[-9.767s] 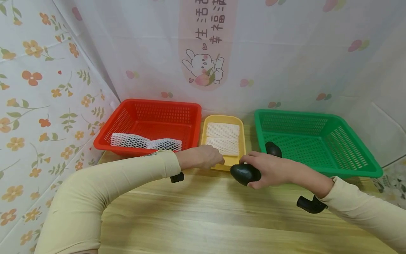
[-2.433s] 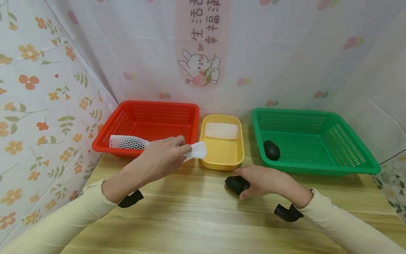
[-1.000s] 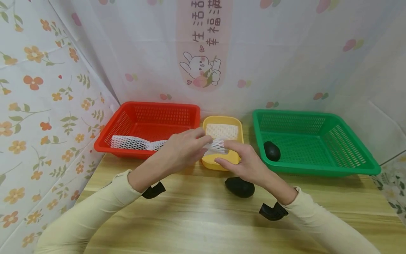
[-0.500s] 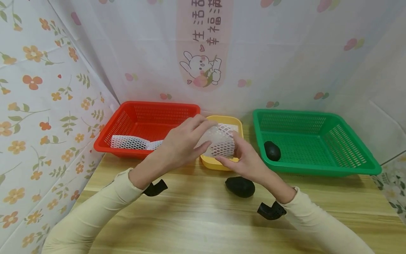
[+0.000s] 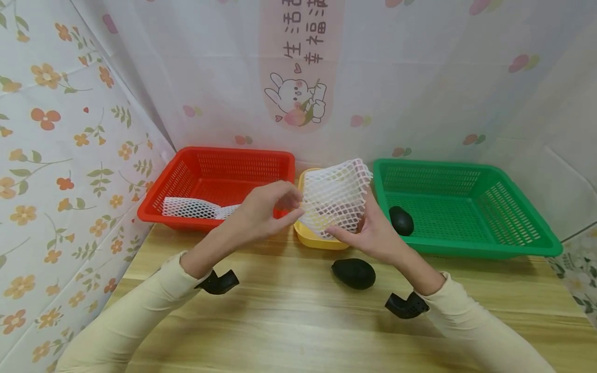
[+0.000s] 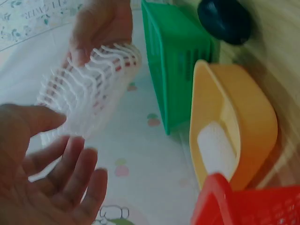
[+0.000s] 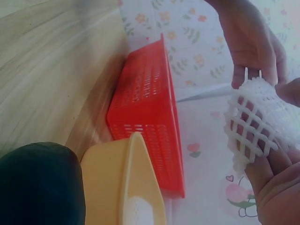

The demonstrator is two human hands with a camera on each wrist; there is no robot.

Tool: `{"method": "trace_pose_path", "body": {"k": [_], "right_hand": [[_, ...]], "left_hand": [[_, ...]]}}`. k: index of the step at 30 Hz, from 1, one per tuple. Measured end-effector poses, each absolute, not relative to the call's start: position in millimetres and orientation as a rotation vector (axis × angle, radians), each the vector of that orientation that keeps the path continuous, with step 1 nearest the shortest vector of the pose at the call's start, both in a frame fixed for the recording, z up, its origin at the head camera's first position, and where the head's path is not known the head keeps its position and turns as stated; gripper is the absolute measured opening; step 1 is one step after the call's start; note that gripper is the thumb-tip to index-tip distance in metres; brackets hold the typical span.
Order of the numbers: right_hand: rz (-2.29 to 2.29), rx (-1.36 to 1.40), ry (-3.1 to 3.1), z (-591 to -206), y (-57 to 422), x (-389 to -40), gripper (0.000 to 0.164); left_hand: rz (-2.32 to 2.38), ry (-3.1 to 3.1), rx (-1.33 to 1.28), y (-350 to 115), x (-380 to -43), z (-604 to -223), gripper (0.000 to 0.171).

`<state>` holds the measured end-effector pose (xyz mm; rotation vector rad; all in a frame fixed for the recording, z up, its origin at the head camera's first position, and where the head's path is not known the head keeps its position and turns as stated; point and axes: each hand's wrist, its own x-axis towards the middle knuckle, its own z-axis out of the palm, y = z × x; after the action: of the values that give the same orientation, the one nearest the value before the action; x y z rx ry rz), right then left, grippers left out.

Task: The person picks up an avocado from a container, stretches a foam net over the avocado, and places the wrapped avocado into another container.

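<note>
A white foam fruit net point(image 5: 333, 194) hangs spread wide above the yellow tray. My right hand point(image 5: 380, 233) grips its right side, thumb in front and the other fingers behind the mesh. At the net's left edge is my left hand point(image 5: 266, 210), fingers loosely bent and parted from the thumb. In the left wrist view, the net's mouth point(image 6: 101, 75) gapes between both hands. A dark avocado point(image 5: 354, 273) lies on the table below my right hand. Another avocado point(image 5: 401, 220) rests inside the green basket point(image 5: 466, 248) at its left end.
Left of the yellow tray point(image 5: 322, 242) stands a red basket point(image 5: 233, 154), with white foam-netted dark pieces point(image 5: 188, 207) along its near side. A flat foam net point(image 6: 218, 150) lies in the tray. A printed curtain point(image 5: 420, 77) hangs behind the baskets.
My left hand brought one foam net up from the tray after my right hand set the avocado down. Both hands spread the net; my left fingers have now come off its edge.
</note>
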<state>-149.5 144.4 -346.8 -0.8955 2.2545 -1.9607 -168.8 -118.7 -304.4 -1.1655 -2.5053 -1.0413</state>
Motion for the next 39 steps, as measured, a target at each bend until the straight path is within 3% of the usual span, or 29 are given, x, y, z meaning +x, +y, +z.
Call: {"method": "trace_pose_path", "body": {"k": [7,14,23,27,31,35,39], "right_hand": [[-1.818,-0.884,2.323,-348,146,-148,0.104],[-1.731,-0.944,2.287,-349,145,-147,0.099],[-2.016,-1.244,2.177,-351,138,-153,0.089],[-2.108,-1.185,2.184,-353,139,-153,0.068],[-2.008,-1.103,2.253,-355,141,-148,0.049],[-1.849,-1.105,2.369,-355,141,-144,0.042],[-1.717,-1.155,2.338,-353,138,-140,0.047]], "left_hand": [[-1.27,-2.538,-1.3,-110,-166,-304,0.028],[-1.559,-2.508,-1.338,-105,-168,-300,0.043],[-1.76,-2.392,-1.336,-103,-172,-303,0.084],[-1.792,-2.397,-1.287,-104,-172,-307,0.081],[-1.853,-2.471,-1.267,-104,-172,-311,0.066],[-1.861,-2.603,-1.345,-103,-174,-316,0.054],[-1.869,-2.67,-1.465,-101,-178,-322,0.056]]}}
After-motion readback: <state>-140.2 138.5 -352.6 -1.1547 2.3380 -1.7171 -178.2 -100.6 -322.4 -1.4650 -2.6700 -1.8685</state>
